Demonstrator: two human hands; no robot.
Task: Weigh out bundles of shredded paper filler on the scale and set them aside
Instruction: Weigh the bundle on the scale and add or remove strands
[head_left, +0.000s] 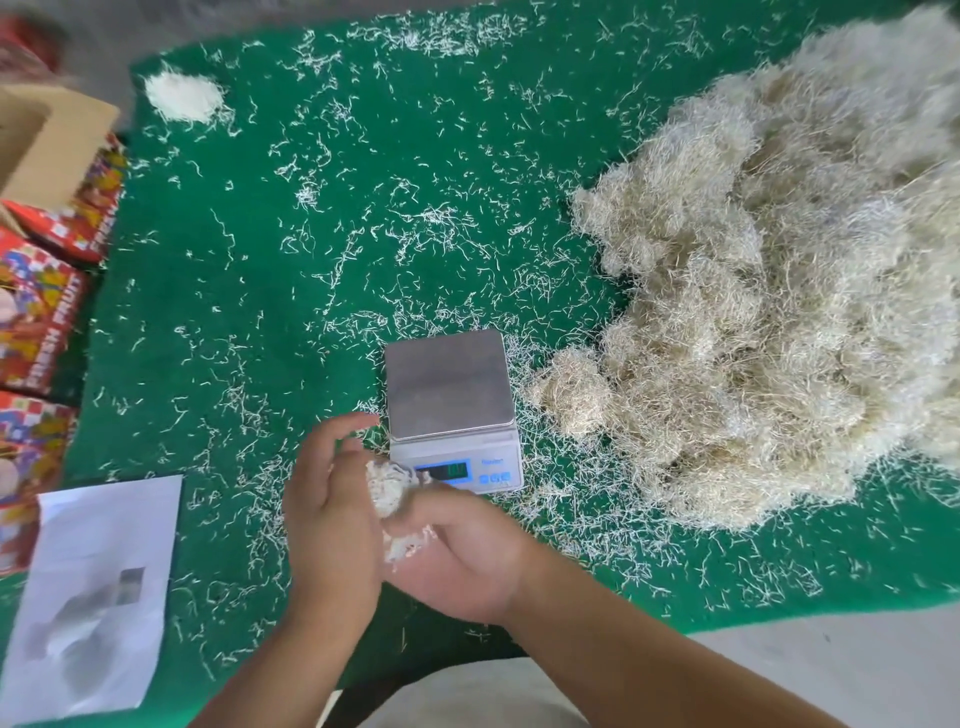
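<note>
Both hands' grip clenched on a small white shredded-paper bundle (390, 493), left hand (327, 525), right hand (457, 561).

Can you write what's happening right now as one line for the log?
hands: left hand and right hand press small bundle between them | scale: platform bare | big pile: right of scale | finished bundle: far left corner
</note>
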